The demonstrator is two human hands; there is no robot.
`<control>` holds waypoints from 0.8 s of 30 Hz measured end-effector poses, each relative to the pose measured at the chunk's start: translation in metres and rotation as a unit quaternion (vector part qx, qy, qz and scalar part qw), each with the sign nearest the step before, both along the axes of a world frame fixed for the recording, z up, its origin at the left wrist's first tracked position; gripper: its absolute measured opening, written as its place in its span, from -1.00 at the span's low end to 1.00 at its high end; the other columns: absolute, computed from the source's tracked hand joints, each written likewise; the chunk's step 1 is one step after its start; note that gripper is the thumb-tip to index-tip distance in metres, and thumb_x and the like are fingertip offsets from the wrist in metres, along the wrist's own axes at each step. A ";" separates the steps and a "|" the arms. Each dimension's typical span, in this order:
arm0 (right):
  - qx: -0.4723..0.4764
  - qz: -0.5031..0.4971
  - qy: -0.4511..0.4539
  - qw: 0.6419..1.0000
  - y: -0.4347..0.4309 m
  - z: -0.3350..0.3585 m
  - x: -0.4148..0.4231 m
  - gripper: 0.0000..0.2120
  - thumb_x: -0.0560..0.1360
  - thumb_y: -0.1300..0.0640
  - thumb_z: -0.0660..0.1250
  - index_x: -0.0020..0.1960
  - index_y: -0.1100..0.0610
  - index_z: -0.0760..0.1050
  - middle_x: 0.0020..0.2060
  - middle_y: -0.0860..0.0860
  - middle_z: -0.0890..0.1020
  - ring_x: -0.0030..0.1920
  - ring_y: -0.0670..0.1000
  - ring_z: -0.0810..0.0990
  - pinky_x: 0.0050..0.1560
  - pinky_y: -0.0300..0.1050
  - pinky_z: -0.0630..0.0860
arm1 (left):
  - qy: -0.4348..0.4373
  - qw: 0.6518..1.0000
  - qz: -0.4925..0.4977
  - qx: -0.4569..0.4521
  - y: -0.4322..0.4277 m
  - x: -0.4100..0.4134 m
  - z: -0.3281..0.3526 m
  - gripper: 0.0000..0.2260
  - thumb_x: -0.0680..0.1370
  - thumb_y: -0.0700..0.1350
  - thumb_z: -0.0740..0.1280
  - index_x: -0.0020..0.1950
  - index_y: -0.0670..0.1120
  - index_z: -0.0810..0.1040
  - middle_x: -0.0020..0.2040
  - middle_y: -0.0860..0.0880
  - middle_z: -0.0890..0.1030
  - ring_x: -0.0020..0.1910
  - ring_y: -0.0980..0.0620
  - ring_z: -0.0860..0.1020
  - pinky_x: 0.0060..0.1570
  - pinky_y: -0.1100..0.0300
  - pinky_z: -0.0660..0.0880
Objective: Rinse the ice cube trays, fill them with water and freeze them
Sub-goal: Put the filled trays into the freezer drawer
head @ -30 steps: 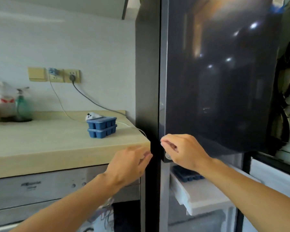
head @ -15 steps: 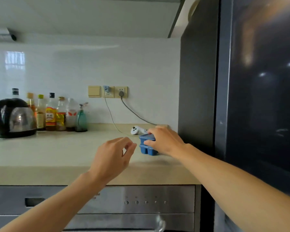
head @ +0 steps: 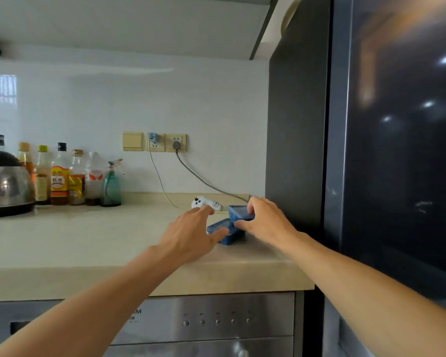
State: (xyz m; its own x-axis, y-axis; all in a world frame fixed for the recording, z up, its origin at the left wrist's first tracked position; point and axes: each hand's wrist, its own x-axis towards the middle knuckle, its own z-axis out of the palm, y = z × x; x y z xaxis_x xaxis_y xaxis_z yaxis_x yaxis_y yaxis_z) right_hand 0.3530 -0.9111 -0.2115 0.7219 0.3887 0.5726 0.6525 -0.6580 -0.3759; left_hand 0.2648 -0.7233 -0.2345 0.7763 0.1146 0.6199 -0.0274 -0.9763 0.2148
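- Your right hand [head: 265,222] has its fingers and thumb clamped on the upper blue plastic ice cube tray [head: 238,212], which is tilted and raised off the one beneath.
- Your left hand [head: 191,235] has its fingers apart. The thumb is at the near rim of the lower blue plastic ice cube tray [head: 229,237] and the index finger reaches past it, so this hand is not yet closed on it.
- Both trays are at the right end of the beige stone countertop [head: 88,243], just beside the tall dark glossy refrigerator [head: 397,150].
- You cannot tell from here whether the compartments hold water, so rinsing and filling can't be confirmed as done.
- No sink is in view. With the trays this close to the refrigerator, you are probably separating them to carry them.
- Freezing is clearly still to do for these two, since neither is inside and the door face looks closed.
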 end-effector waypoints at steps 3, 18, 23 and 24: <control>0.015 -0.018 -0.010 1.000 -0.002 -0.001 -0.001 -0.71 0.42 0.06 0.48 -0.09 0.07 0.36 -0.08 -0.04 0.48 -0.14 0.02 0.48 -0.24 -0.11 0.40 | 0.064 0.998 0.007 0.002 -0.005 0.011 0.002 -0.31 0.48 0.39 0.30 0.51 0.06 0.35 0.44 0.04 0.48 0.30 -0.04 0.52 0.01 0.13 0.38; 0.071 0.017 -0.083 0.994 -0.099 -0.012 -0.051 -0.71 0.48 0.08 0.48 -0.04 -0.06 0.34 -0.02 -0.12 0.50 -0.08 -0.11 0.53 -0.33 -0.32 0.46 | 0.101 0.994 0.012 -0.026 -0.036 0.023 0.007 -0.59 0.53 0.19 0.38 0.31 0.02 0.55 0.08 -0.02 0.56 -0.06 -0.03 0.47 -0.15 0.15 0.36; 0.094 0.030 -0.090 0.991 -0.136 -0.015 -0.071 -0.71 0.50 0.08 0.48 -0.01 -0.07 0.36 0.04 -0.11 0.50 0.01 -0.11 0.54 -0.30 -0.39 0.48 | 0.028 0.999 0.022 -0.037 -0.056 0.012 0.007 -0.83 0.50 0.04 0.34 -0.08 -0.01 0.65 -0.12 -0.05 0.61 -0.21 -0.04 0.52 -0.31 0.16 0.37; 0.096 0.033 -0.096 0.990 -0.144 -0.016 -0.075 -0.71 0.49 0.08 0.49 0.00 -0.07 0.36 0.05 -0.10 0.51 0.03 -0.11 0.54 -0.30 -0.39 0.48 | 0.007 0.999 0.016 -0.042 -0.062 0.009 0.008 -0.84 0.48 0.03 0.33 -0.16 -0.02 0.64 -0.19 -0.04 0.60 -0.26 0.00 0.51 -0.37 0.17 0.33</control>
